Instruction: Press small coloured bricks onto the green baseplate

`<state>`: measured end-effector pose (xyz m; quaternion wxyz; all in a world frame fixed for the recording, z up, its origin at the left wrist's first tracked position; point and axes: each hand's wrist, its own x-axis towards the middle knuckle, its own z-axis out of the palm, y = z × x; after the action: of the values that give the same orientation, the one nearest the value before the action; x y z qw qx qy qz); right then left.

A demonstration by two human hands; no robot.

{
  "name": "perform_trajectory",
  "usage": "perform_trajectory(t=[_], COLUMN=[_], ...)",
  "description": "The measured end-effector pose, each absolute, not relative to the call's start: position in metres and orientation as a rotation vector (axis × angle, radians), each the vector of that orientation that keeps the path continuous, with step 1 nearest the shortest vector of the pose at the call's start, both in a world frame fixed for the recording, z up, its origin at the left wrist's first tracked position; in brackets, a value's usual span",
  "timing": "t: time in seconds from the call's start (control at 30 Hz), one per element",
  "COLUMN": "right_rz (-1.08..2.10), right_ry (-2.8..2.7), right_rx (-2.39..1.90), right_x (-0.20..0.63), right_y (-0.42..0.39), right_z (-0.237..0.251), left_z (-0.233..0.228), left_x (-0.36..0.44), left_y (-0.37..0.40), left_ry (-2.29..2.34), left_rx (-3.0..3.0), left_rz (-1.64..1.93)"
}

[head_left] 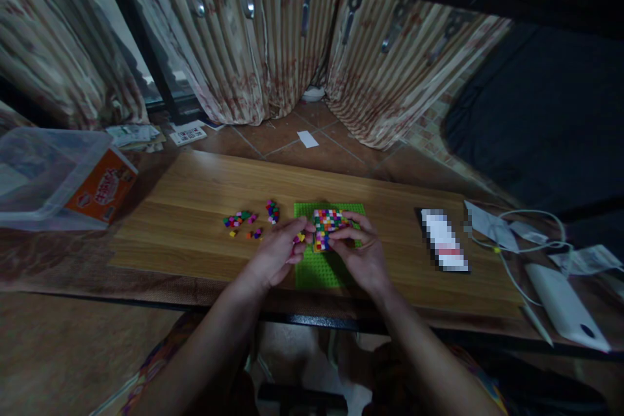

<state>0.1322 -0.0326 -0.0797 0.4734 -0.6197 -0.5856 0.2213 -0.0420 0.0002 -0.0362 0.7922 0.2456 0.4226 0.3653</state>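
A green studded baseplate lies on the wooden board, and a block of small multicoloured toy bricks stands on its far part. My left hand is curled just left of the block, around a few small toy bricks, yellow and pink among them. Over the block's right side is my right hand, thumb and forefinger pinched together at its near right corner. Whatever lies between those fingertips is hidden. Loose toy bricks lie left of my left hand, with another small cluster closer to it.
To the right lie a phone with a blurred screen, a white cable, papers and a white power bank. A clear plastic bin stands at the left. Curtains hang beyond the wooden board.
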Motion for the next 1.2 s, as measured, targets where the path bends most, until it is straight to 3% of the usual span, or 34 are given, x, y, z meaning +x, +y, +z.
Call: perform_trajectory(t=[0.3, 0.73, 1.2], right_rz=[0.478, 0.186, 0.266], right_ry=[-1.518, -1.823, -2.012], right_rx=[-1.527, -1.364, -1.332], right_x=[0.136, 0.12, 0.118], right_y=[-0.034, -0.044, -0.04], right_z=[-0.078, -0.038, -0.04], left_z=[-0.031, -0.03, -0.04], left_x=[-0.038, -0.03, -0.024], left_y=[0.0, -0.005, -0.01], left_ry=[0.669, 0.613, 0.558], left_rx=[0.049, 0.088, 0.124], left_rz=[0.849, 0.89, 0.823])
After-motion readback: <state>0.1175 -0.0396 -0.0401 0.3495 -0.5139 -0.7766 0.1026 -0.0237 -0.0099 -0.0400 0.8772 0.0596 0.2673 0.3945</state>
